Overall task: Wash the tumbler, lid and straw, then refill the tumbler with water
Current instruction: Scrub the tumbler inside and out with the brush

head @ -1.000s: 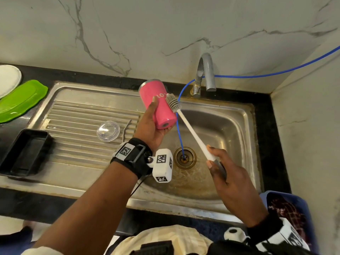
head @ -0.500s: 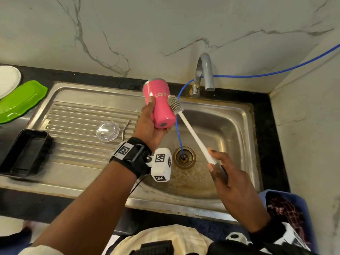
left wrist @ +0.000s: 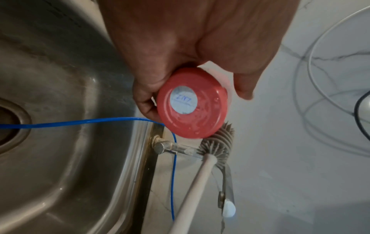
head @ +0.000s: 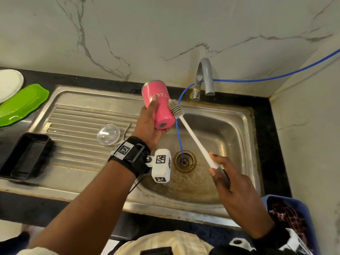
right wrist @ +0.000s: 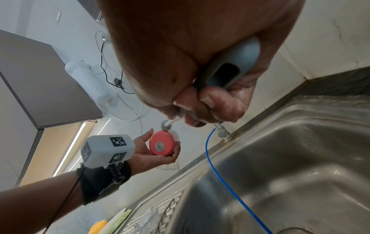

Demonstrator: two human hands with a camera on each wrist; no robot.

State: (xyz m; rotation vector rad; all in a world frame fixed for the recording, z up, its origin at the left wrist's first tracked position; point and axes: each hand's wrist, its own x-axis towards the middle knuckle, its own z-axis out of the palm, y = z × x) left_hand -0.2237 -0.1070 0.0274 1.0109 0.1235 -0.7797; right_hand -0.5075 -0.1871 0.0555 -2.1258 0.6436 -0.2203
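Head view shows your left hand (head: 150, 124) wrapped around the pink tumbler (head: 159, 105), tilted base-down over the sink (head: 237, 129). Your right hand (head: 237, 194) grips the bottle brush (head: 193, 137), its bristles touching the tumbler's side. Clear lid (head: 108, 134) and straw (head: 127, 130) lie on the drainboard (head: 77, 144).

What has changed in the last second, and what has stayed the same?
Little changed. The brush slid slightly along the side of the pink tumbler, toward its base. The left hand still grips the tumbler, the right hand the brush handle. The lid and straw stayed on the drainboard.
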